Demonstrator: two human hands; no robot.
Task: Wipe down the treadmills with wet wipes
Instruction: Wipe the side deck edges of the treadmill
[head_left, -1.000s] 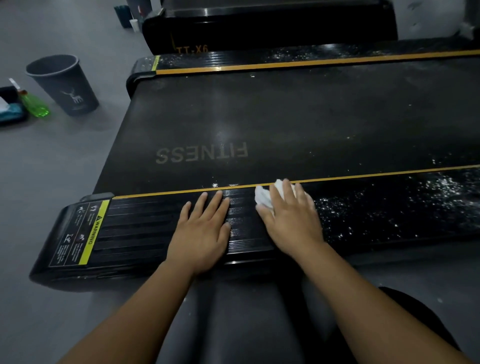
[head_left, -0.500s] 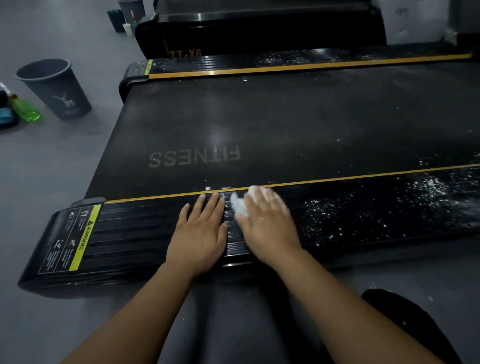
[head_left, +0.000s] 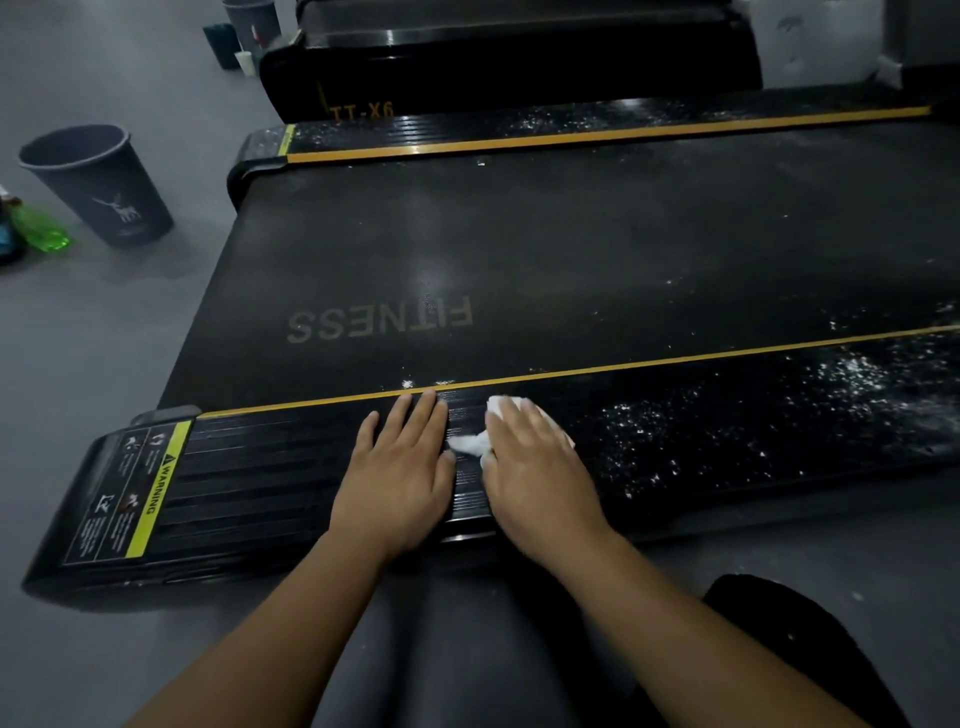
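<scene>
Fingers (head_left: 402, 415) of the left hand (head_left: 400, 478) lie straight and flat on the near side rail (head_left: 260, 467). Just right, on the same rail, the right hand (head_left: 540, 473) presses one wet wipe (head_left: 467, 442) under extended fingers. The wipe is probably soft, light and limp; control it under the palm. Count: two machines, the rail's treadmill (head_left: 519, 249) and a second treadmill (head_left: 493, 67) beyond the rail.

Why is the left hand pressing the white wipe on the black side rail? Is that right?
No, the right hand presses the white wipe on the black side rail; the left hand just rests flat beside it. The head view shows this.
</scene>
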